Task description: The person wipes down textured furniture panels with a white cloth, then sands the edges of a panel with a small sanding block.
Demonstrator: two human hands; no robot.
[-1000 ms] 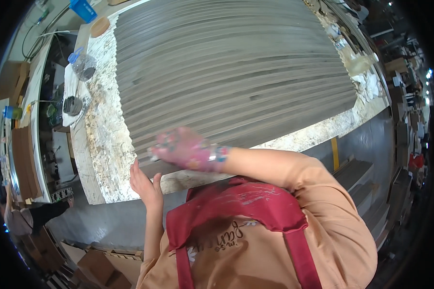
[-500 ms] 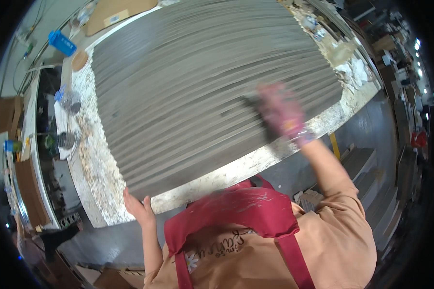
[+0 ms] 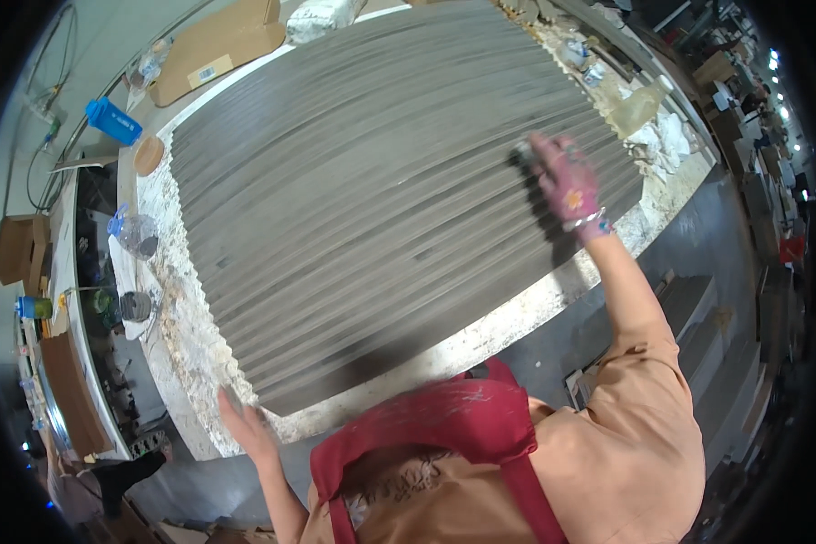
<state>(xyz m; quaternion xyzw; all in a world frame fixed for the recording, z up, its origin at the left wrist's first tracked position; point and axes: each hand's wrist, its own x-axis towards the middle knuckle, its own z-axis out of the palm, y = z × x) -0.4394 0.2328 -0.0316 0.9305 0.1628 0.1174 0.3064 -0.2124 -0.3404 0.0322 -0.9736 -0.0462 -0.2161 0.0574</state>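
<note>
A large grey ribbed panel (image 3: 363, 190), with long parallel ridges and a wavy left edge, lies flat on a white, stained worktable (image 3: 480, 340). My right hand (image 3: 567, 179), in a pink flowered glove, is on the ridges near the panel's right side. Its fingers are closed over a small dark thing (image 3: 522, 152), mostly hidden beneath them; its kind cannot be made out. My bare left hand (image 3: 247, 428) is at the panel's near left corner, fingers stretched out and holding nothing.
Along the left stand a blue shaker bottle (image 3: 113, 121), a round wooden lid (image 3: 149, 156) and a clear plastic bottle (image 3: 138, 234). Cardboard (image 3: 216, 53) lies at the far left. A yellowish bottle (image 3: 641, 107) and crumpled white paper (image 3: 664, 145) rest at the right edge.
My right hand has moved up and to the right across the ridges. My left hand has shifted slightly down and left, and the view has tilted a little.
</note>
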